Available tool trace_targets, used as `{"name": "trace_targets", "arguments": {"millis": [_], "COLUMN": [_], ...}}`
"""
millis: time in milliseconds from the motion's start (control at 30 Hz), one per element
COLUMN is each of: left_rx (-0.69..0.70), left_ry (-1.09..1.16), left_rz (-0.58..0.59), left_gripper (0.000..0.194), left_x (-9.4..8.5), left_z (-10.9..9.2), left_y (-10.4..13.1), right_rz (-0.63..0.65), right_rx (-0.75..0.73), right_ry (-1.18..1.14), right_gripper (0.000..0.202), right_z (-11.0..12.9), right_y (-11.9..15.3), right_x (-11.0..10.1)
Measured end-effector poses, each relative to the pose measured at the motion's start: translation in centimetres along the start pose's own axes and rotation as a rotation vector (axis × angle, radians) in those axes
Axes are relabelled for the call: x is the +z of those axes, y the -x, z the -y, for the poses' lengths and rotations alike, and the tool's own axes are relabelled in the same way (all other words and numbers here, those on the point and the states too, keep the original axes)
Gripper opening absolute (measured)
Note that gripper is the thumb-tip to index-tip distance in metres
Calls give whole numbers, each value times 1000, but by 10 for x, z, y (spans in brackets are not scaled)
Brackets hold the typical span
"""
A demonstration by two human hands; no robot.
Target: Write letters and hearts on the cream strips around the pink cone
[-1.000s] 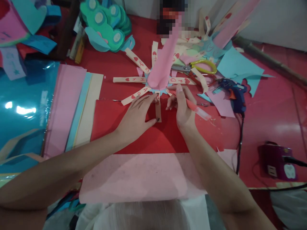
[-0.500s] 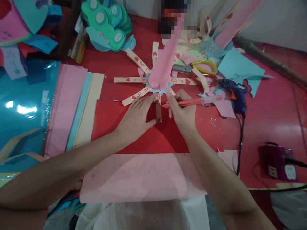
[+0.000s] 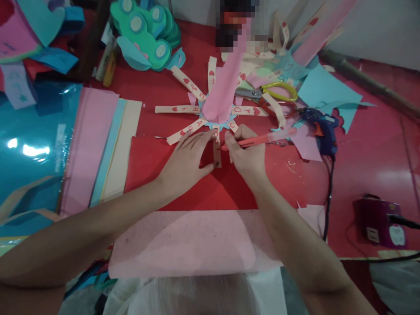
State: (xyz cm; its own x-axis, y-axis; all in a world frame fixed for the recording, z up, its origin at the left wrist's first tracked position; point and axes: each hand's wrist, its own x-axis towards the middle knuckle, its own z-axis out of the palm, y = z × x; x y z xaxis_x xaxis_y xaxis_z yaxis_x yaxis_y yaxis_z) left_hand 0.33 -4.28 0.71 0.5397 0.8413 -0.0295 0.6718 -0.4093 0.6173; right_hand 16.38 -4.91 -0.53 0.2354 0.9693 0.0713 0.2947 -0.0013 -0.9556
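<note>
A pink paper cone (image 3: 220, 98) stands on a blue base, with cream paper strips (image 3: 177, 109) fanning out around it, marked with red letters and hearts. My left hand (image 3: 188, 157) lies spread over the red sheet (image 3: 183, 197), fingertips and thumb at the left side of the front strip (image 3: 217, 155). Between the fingers of my right hand (image 3: 245, 151) is a red pen (image 3: 257, 141), its tip at the right side of that same strip. Part of the strip's lettering is hidden by my left fingers.
Yellow-handled scissors (image 3: 278, 91) and a blue glue gun (image 3: 323, 127) with a cord lie to the right. A purple box (image 3: 382, 221) sits farther right. Coloured paper sheets (image 3: 93, 144) are stacked left; green foam shapes (image 3: 147, 35) lie behind.
My right hand and the pen have shifted slightly left, and the pen tip is a little lower along the front strip. My left hand has stayed nearly still.
</note>
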Motion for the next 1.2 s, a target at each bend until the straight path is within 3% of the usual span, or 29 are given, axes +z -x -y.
{"name": "trace_targets", "arguments": {"millis": [433, 667, 1200], "left_rx": [2, -3, -7], "left_ry": [-19, -18, -17], "left_rz": [15, 14, 11], "left_gripper": [65, 65, 63], "left_x": [-1, 0, 0], "left_z": [-1, -1, -2], "left_y": [-1, 0, 0], "right_rz": [-39, -81, 36], "right_rx": [-26, -115, -110], "right_ry": [46, 105, 38], "right_gripper": [38, 38, 36], "right_z": [2, 2, 0], "right_y": [2, 2, 2], "right_x": [1, 2, 0]}}
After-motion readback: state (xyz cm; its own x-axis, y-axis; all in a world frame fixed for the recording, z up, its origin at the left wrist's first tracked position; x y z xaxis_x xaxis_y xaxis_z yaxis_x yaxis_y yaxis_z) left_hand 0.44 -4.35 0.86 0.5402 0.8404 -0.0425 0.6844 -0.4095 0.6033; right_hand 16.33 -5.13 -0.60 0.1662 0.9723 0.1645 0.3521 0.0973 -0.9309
